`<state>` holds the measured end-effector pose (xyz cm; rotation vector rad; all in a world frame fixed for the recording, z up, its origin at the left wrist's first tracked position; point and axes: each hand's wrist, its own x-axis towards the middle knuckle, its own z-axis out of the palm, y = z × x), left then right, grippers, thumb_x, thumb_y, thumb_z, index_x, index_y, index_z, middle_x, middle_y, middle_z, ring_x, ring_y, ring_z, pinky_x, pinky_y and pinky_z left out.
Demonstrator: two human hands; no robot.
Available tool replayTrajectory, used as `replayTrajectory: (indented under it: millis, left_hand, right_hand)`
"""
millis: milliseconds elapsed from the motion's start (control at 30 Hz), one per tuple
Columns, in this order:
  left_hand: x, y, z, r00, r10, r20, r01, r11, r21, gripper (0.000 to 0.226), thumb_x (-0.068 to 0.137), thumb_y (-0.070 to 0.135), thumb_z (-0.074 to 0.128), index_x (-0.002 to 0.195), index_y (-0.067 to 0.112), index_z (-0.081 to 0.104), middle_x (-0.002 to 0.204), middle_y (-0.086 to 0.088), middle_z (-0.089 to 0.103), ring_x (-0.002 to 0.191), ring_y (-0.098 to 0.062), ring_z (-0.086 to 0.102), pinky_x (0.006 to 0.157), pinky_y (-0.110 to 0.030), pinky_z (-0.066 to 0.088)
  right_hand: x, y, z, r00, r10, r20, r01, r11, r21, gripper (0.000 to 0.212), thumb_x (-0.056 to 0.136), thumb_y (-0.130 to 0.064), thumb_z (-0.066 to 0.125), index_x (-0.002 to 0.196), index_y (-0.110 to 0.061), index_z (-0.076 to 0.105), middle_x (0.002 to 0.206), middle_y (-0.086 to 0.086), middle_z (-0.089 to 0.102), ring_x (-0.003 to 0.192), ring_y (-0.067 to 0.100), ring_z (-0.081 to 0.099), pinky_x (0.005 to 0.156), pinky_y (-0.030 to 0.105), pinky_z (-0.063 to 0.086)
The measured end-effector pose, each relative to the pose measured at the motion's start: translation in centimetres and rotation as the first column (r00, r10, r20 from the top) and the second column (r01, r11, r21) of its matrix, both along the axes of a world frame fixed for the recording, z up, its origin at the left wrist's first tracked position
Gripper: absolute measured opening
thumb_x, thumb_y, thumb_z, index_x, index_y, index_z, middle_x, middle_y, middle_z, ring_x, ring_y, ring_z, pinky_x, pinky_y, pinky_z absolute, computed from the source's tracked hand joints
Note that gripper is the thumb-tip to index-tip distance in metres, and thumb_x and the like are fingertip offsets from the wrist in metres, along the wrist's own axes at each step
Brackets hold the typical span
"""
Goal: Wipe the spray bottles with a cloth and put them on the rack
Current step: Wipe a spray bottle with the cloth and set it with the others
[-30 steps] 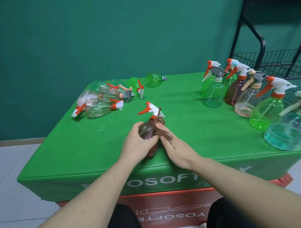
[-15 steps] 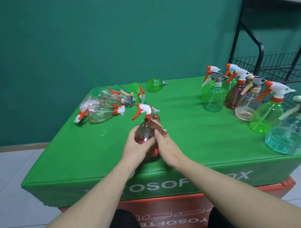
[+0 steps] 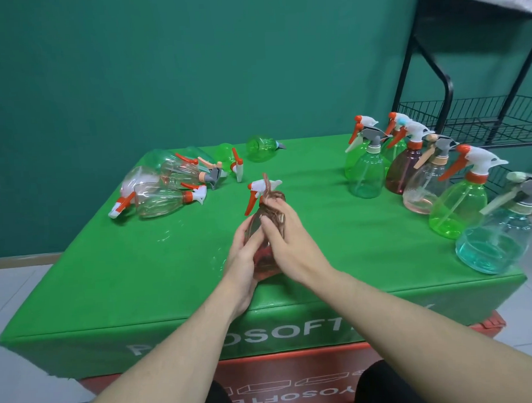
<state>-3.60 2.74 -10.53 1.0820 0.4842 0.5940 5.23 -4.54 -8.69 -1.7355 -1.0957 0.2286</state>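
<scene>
A reddish clear spray bottle (image 3: 263, 257) with a white and orange trigger head stands near the front middle of the green table (image 3: 170, 265). My left hand (image 3: 245, 256) grips its body from the left. My right hand (image 3: 285, 236) presses a brown cloth (image 3: 275, 201) around the bottle's neck and upper side. Several clear and green bottles (image 3: 165, 192) lie on their sides at the back left. A row of upright bottles (image 3: 457, 200) stands along the right edge. The black wire rack (image 3: 473, 118) is behind them at the right.
A dark green wall backs the table. The table sits on a red box (image 3: 295, 378). Grey floor tiles show at the left. My knees are at the bottom edge.
The bottle has been tipped from leaning towards me to nearly upright, its trigger now pointing left. My right hand with the cloth has slid up to the neck.
</scene>
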Motion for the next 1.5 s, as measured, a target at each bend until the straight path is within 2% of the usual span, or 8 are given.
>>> replayTrajectory:
  millis: [233,400,533,667,800,1033,1267,1500]
  left_hand:
    - [0.2,0.6,-1.0,0.997,0.076,-0.014,-0.077,0.995,-0.068,0.030,0.104,0.036,0.054,0.134,0.030,0.057,0.112,0.000,0.078,0.090,-0.015,0.076,0.060,-0.032,0.059]
    - [0.1,0.7,-1.3,0.994,0.110,0.013,-0.108,0.988,-0.107,0.041,0.099,0.042,0.059,0.138,0.028,0.055,0.123,-0.008,0.074,0.107,-0.024,0.072,0.080,-0.043,0.060]
    - [-0.3,0.7,-1.5,0.991,0.115,0.063,-0.106,0.985,-0.138,0.067,0.081,0.046,0.071,0.141,0.021,0.055,0.125,-0.010,0.073,0.108,-0.024,0.072,0.082,-0.039,0.062]
    - [-0.5,0.5,-1.8,0.995,0.054,0.085,-0.045,0.994,-0.102,0.066,0.083,0.043,0.067,0.144,0.019,0.055,0.127,-0.009,0.072,0.105,-0.020,0.072,0.085,-0.038,0.059]
    - [-0.5,0.4,-1.8,0.998,-0.007,0.068,0.012,0.998,-0.064,0.067,0.083,0.044,0.065,0.146,0.026,0.052,0.126,-0.008,0.073,0.096,-0.017,0.073,0.070,-0.033,0.059]
    - [-0.5,0.5,-1.8,0.998,-0.022,0.059,0.026,0.997,-0.075,0.065,0.082,0.037,0.066,0.144,0.022,0.054,0.124,-0.006,0.074,0.104,-0.018,0.073,0.078,-0.033,0.060]
    - [-0.4,0.3,-1.9,0.999,0.002,0.043,-0.001,1.000,-0.025,0.051,0.093,0.037,0.058,0.143,0.030,0.053,0.124,-0.001,0.075,0.107,-0.016,0.073,0.083,-0.036,0.058]
    - [-0.3,-0.2,-1.7,1.000,0.027,0.013,-0.027,1.000,-0.004,0.037,0.104,0.031,0.053,0.140,0.024,0.056,0.120,-0.001,0.076,0.106,-0.014,0.072,0.093,-0.037,0.054]
  right_hand:
    - [-1.0,-2.3,-3.2,0.984,0.041,0.172,-0.033,0.998,-0.050,0.057,0.104,-0.044,0.038,0.158,-0.027,0.030,0.167,-0.008,0.021,0.151,-0.003,0.013,0.127,0.032,0.015]
    - [-1.5,-3.0,-4.1,0.931,0.070,0.359,-0.014,0.988,-0.156,0.062,0.102,-0.052,0.029,0.160,-0.031,0.022,0.169,-0.008,0.012,0.156,0.013,0.012,0.122,0.053,0.023]
    - [-1.3,-2.4,-3.2,0.906,0.087,0.414,-0.018,0.986,-0.166,0.065,0.100,-0.052,0.028,0.160,-0.026,0.026,0.169,-0.006,0.015,0.156,0.012,0.009,0.122,0.053,0.023]
    - [-0.7,-1.5,-1.3,0.889,0.092,0.449,-0.020,0.987,-0.161,0.062,0.102,-0.049,0.034,0.158,-0.021,0.033,0.168,0.000,0.022,0.155,0.016,0.016,0.125,0.042,0.019]
    - [0.0,-0.9,0.3,0.926,0.097,0.365,-0.030,0.982,-0.185,0.055,0.105,-0.040,0.047,0.155,-0.020,0.038,0.166,0.001,0.025,0.151,0.017,0.024,0.124,0.024,0.012]
    - [0.7,0.7,0.3,0.992,0.053,0.113,-0.035,0.987,-0.155,0.047,0.104,-0.043,0.042,0.148,-0.028,0.045,0.151,-0.002,0.048,0.139,0.011,0.043,0.120,0.039,0.032]
    - [-0.4,-0.9,-1.3,0.927,0.089,0.364,-0.020,0.982,-0.190,0.064,0.101,-0.054,0.030,0.157,-0.025,0.034,0.167,0.001,0.022,0.152,0.016,0.022,0.125,0.035,0.020]
    - [-0.9,-3.2,-3.1,0.848,0.122,0.515,0.004,0.971,-0.237,0.070,0.101,-0.057,0.022,0.162,-0.025,0.016,0.171,-0.001,0.003,0.157,0.020,0.003,0.123,0.051,0.019]
